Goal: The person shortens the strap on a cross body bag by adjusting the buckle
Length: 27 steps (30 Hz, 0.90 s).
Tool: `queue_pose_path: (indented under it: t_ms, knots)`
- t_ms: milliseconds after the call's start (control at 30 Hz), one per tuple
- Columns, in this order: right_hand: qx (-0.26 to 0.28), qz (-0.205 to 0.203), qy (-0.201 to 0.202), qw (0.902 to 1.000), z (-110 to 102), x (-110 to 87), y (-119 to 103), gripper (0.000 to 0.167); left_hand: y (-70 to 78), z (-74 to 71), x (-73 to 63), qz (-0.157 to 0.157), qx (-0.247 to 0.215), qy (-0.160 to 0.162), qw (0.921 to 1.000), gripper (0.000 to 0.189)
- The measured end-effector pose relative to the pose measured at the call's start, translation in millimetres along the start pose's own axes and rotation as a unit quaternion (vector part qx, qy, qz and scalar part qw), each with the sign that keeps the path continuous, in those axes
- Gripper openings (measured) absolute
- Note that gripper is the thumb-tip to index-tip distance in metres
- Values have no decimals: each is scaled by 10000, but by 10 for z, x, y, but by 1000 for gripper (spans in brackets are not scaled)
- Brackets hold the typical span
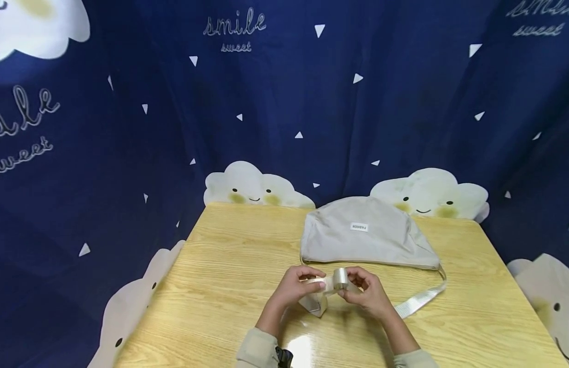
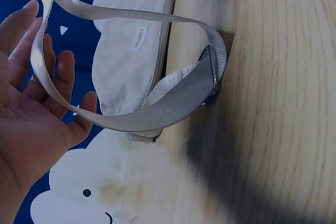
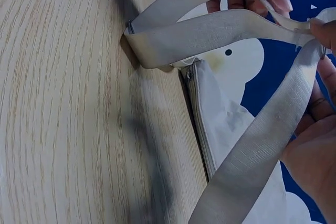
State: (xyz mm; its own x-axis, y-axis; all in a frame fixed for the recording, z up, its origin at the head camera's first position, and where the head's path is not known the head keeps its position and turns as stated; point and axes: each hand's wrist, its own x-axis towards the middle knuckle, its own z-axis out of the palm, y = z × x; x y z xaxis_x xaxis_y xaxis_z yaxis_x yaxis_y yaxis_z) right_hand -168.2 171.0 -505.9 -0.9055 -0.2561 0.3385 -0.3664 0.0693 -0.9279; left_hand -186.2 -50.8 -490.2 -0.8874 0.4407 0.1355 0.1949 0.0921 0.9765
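Note:
A pale beige shoulder bag (image 1: 358, 240) with a small white label lies on the table, its zipped edge toward me. Its webbing strap (image 3: 252, 156) rises in loops between my hands. My right hand (image 1: 367, 291) pinches the strap between thumb and fingers, where a metal ring partly shows. My left hand (image 2: 42, 103) has its fingers spread and loosely bent, with the strap running across in front of them. A metal slider (image 2: 212, 69) sits on the low loop of strap, close over the tabletop.
The wooden table (image 1: 220, 266) has a blue curtain (image 1: 275, 92) with smiling clouds behind and beside it. To the right, another length of strap (image 1: 419, 301) runs from the bag's corner toward my right forearm. A black band (image 1: 284, 356) is on my left wrist.

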Motion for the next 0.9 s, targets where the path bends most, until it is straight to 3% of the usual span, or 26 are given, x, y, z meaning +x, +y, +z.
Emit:
queue_pose_path:
  t_ms: [67,233,500,633,900]
  knots:
    - [0,-58,-23,10000,6,3,-47,37,15,1,6,59,103,-29,9999,21]
    - [36,-71,15,10000,-27,-9,138,39,-2,-14,14,153,159,-156,9996,18]
    - [44,-71,222,9997,-63,-43,206,40,-42,-185,-68,163,212,-10,9996,13]
    - [38,-109,196,9997,-72,-41,201,41,-54,-223,-91,99,265,-86,9996,14]
    - [119,-193,-9,9997,-23,-13,53,39,-295,-90,25,175,1142,-176,9931,19]
